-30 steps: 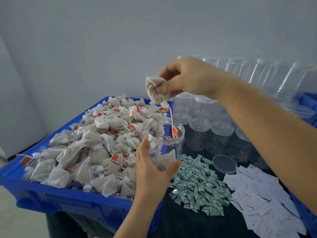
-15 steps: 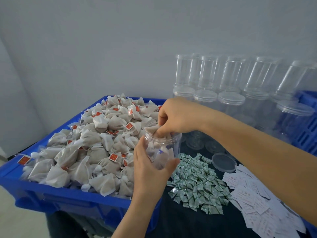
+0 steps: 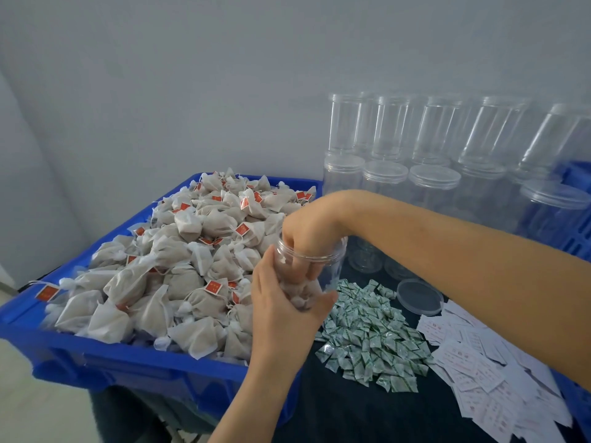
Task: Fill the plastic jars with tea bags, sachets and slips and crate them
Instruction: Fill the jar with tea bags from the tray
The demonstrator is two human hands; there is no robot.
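We see the left hand [image 3: 284, 302] gripping a clear plastic jar [image 3: 323, 266] beside the blue crate [image 3: 134, 366] of tea bags [image 3: 179, 266]. The right hand [image 3: 311, 231] reaches into the jar's mouth, fingers [image 3: 303, 266] pressing bags down; whether they clasp one, we cannot tell.

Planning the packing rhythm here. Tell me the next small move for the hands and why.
Probably draw the right hand up out of the jar. Its fingers are pushed down through the mouth onto tea bags already inside, while the left hand grips the jar's side. The hand must clear the mouth before anything more from the crate or the green sachets can go in.
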